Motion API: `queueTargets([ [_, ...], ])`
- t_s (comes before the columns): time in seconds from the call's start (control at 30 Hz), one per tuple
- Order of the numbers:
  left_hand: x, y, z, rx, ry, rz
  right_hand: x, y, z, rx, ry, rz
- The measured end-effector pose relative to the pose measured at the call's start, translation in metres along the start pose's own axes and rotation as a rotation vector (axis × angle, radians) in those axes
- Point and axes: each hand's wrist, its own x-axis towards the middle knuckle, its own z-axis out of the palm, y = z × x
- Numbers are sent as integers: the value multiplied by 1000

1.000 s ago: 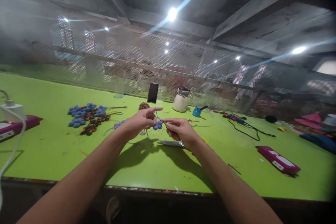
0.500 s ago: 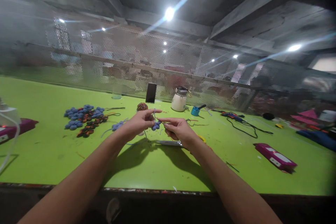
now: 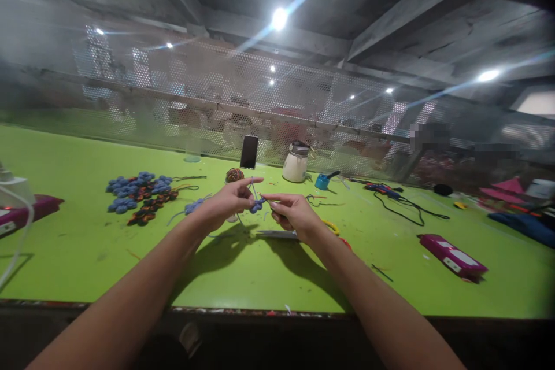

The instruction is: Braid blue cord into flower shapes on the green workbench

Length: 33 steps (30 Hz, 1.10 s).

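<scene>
My left hand (image 3: 228, 202) and my right hand (image 3: 292, 215) meet above the middle of the green table (image 3: 87, 243). Between them is a small blue knotted cord flower (image 3: 256, 205). The left hand pinches it, with the forefinger stretched out over it. My right hand pinches a thin cord end at the flower's right side. Loose blue cord hangs from the flower toward the table. Another blue flower (image 3: 193, 206) lies just left of my left wrist.
A pile of blue and orange-black cord flowers (image 3: 139, 193) lies at the left. Scissors (image 3: 277, 234) lie under my hands. A phone (image 3: 250, 152), a white jar (image 3: 296, 166), a cord spool (image 3: 235, 174) and a mesh screen stand behind. Pink boxes (image 3: 451, 255) and black cables (image 3: 403, 205) are at the right.
Both hands have stayed together on the blue flower, with only slight finger shifts. The view has tilted a little, nothing else on the table has moved.
</scene>
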Motion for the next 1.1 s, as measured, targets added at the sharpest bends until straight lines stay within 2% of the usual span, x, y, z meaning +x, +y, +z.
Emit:
queueTargets([
  [0.17, 4, -5, -3, -84, 17, 0, -3, -2, 0, -8, -57, -62],
  [0.4, 3, -5, 4, 16, 12, 12, 4, 7, 1, -111, 56, -137],
  [0.53, 2, -4, 6, 34, 62, -38, 7, 6, 0, -123, 115, -181],
  [0.63, 6, -9, 1, -2, 158, -66, 7, 2, -3, -99, 187, -222],
  [0.77, 15, -18, -17, 220, 443, -40, 8, -4, -13, -42, 233, -291],
  [0.87, 18, -21, -29, 242, 545, -25, 9, -9, -23, 67, 222, -339],
  [0.97, 15, -16, -32, 161, 515, -16, 11, -13, -33, 186, 260, -355],
  [1.1, 6, 0, -25, -72, 345, 56, 14, -14, -42, 250, 326, -325],
])
